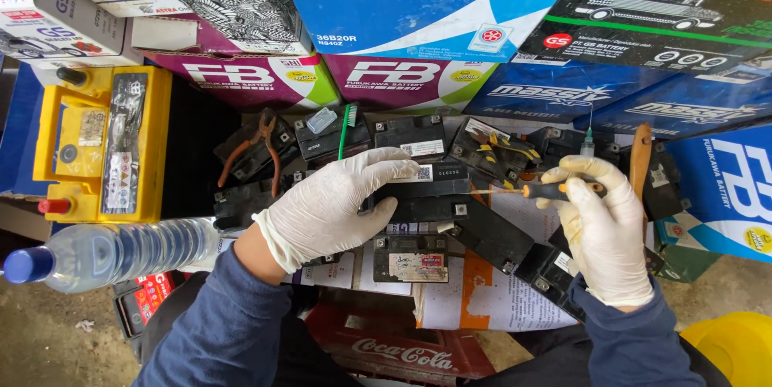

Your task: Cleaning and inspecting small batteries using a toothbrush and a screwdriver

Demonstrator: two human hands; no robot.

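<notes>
My left hand [334, 202], in a white glove, grips a small black battery [426, 194] that lies among several other small black batteries. My right hand [599, 230], also gloved, holds a thin screwdriver [531, 191] with a dark and orange handle. Its shaft points left and its tip touches the right end of the gripped battery. A syringe [589, 142] stands upright just above my right hand.
Pliers with orange handles [257, 150] and a green toothbrush [346, 130] lie on the batteries at the back. A yellow battery [104, 142] stands at left, a plastic water bottle [112, 254] below it. Stacked battery boxes [402, 25] line the back. A wooden handle [640, 162] rises at right.
</notes>
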